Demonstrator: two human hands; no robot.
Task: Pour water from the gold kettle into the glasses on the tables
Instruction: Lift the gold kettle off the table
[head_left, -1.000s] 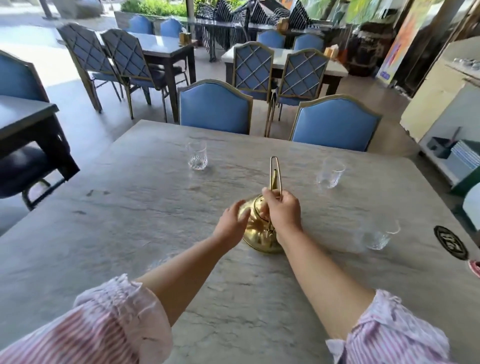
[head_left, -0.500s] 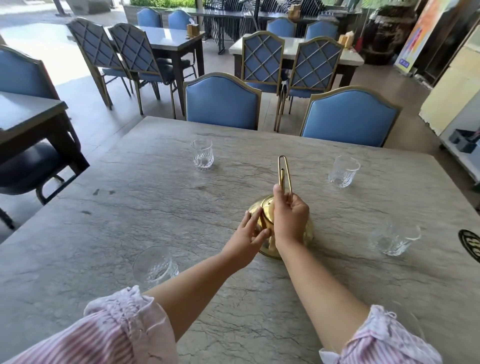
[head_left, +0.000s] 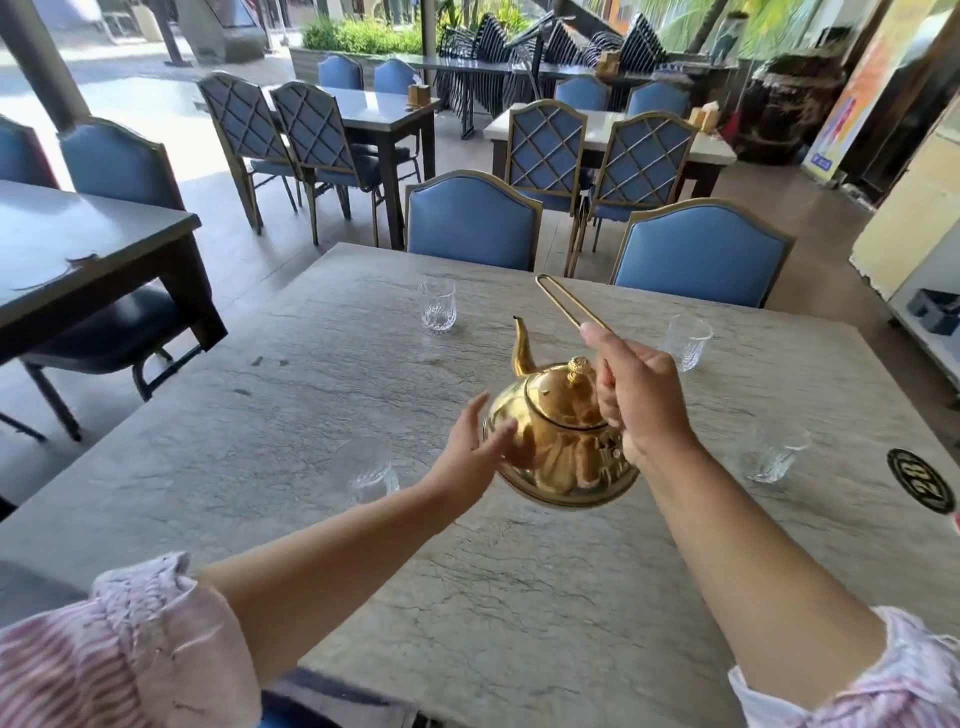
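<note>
The gold kettle (head_left: 558, 441) hangs above the grey marble table (head_left: 322, 415), tilted with its spout toward the far left. My right hand (head_left: 636, 400) grips its long wire handle. My left hand (head_left: 470, 449) has its fingers spread, touching the kettle's left side. Several clear glasses stand on the table: one far left (head_left: 438, 305), one far right (head_left: 687, 342), one near right (head_left: 774, 452), and one near left (head_left: 375, 482) partly hidden behind my left forearm.
Two blue chairs (head_left: 470, 221) (head_left: 698, 252) stand at the table's far edge. A black round number tag (head_left: 919, 480) lies at the right edge. A dark table (head_left: 78, 244) is at the left, more tables and chairs behind.
The kettle has been lifted off the table and tilted, its handle swung back. My left hand slid from the lid area to the kettle's side. The camera view rose.
</note>
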